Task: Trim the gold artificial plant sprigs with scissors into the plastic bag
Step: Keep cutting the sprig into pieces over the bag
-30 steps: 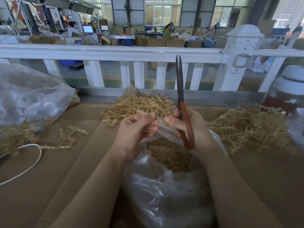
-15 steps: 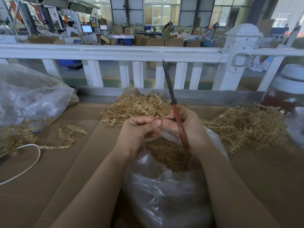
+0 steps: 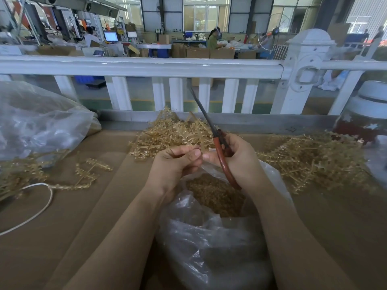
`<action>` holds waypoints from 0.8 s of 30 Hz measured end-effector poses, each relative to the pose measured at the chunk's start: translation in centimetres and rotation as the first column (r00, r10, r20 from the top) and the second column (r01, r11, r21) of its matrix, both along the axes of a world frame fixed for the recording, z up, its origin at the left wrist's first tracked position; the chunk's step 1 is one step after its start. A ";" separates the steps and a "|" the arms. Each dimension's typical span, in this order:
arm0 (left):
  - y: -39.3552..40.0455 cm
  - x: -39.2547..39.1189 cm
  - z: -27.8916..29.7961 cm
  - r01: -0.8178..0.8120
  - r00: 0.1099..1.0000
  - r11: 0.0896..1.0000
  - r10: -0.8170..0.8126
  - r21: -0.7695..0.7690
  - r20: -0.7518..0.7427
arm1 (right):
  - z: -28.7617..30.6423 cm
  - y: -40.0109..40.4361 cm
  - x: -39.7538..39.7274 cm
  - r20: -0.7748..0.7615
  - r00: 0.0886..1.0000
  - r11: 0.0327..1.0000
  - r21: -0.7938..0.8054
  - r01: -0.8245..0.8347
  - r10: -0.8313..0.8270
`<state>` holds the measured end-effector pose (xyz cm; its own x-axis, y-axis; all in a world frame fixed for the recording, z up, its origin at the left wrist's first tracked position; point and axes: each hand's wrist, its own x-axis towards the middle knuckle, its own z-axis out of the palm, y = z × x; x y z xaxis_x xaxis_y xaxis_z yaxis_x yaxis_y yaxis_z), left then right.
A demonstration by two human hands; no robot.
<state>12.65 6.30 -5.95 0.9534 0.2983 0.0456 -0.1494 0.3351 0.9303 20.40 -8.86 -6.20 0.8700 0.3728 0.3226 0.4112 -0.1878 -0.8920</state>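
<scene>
Premises: a factory floor, light assembly and packing. At 12 o'clock, stacked cardboard cartons (image 3: 198, 52) and a seated worker (image 3: 213, 39) at a bench. At 11 o'clock, lit monitors (image 3: 111, 36) beside machinery. A white railing (image 3: 138, 66) separates this cardboard-covered worktable (image 3: 62, 222) from the aisle. High industrial windows (image 3: 206, 13) behind.

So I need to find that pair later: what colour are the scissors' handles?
Reddish-brown handles on the scissors, with dark blades, held in the right hand; the head view shows them.

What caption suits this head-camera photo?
Right hand holds scissors, left hand pinches a gold sprig over the plastic bag.
</scene>
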 end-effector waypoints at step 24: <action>1.7 0.3 -0.4 0.000 0.978 0.988 0.031 -0.154 0.204 | -0.7 -0.6 0.3 0.170 0.985 0.889 -0.453 0.070 0.009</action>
<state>12.99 7.98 -6.39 0.9236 0.3316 0.1924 -0.3380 0.4670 0.8171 20.75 -9.42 -6.91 0.8331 0.4874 0.2614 0.5309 -0.5719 -0.6254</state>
